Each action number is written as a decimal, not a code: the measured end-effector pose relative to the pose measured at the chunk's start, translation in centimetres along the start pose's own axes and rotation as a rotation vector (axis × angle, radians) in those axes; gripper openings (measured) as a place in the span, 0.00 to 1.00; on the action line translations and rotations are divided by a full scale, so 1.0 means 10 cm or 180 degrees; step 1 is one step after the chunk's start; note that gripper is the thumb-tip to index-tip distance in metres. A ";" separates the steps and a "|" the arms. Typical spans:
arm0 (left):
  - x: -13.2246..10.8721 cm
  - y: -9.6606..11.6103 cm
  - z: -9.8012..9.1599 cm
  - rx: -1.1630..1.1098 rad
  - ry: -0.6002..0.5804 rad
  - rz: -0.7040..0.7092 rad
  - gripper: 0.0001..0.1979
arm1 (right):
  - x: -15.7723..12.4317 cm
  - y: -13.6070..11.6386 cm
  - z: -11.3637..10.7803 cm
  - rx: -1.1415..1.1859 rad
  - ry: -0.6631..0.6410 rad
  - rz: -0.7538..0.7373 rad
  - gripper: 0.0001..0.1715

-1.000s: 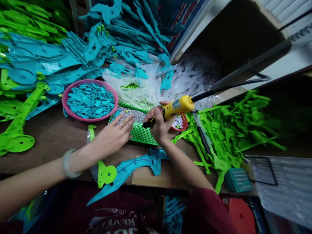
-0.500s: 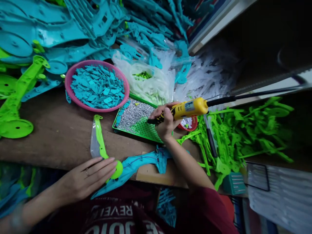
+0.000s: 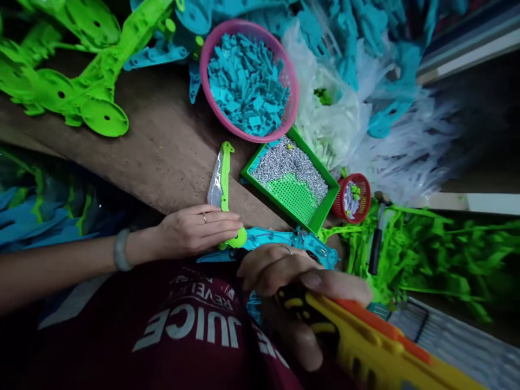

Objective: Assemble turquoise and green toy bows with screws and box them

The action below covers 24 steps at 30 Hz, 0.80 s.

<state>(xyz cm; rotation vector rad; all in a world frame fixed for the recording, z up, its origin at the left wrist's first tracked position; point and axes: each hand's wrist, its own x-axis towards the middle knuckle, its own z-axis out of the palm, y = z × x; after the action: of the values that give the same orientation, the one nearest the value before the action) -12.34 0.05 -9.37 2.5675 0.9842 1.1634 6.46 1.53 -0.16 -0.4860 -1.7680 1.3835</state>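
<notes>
My right hand [image 3: 284, 271] is wrapped round a yellow and black electric screwdriver [image 3: 377, 346], held close to the camera. Its tip is hidden behind my fingers. My left hand [image 3: 199, 230] lies flat, fingers stretched out, over a lime-green plastic arm [image 3: 225, 179] with a clear blade-shaped sheet along its side. The thumb is hidden. The arm's round green end [image 3: 238, 238] shows beyond the fingertips and overlaps a long blue plastic frame [image 3: 270, 238] at the bench edge. Thin wires run along the blue frame, partly behind my right hand.
A green tray [image 3: 290, 200] of small silvery screws stands beyond the blue frame. Near it are a pink basin [image 3: 209, 92] of blue pieces, a red basket [image 3: 369, 200] and plastic bags [image 3: 325, 119]. A black-handled hammer [image 3: 376, 249] rests among green parts on the right.
My right hand has brought the screwdriver from above the screw tray down towards my body. My left hand stays on the green arm. The view has turned and shifted.
</notes>
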 end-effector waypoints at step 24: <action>-0.12 0.09 0.13 0.0608 -0.0016 0.0140 0.19 | 0.92 0.80 -1.07 -0.0841 0.2523 -0.0481 0.11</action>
<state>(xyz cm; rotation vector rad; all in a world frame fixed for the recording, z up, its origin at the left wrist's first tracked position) -11.51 -1.24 -10.60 2.7504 1.0924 1.1231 8.02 17.28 -3.65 -0.8788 -1.2828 0.6938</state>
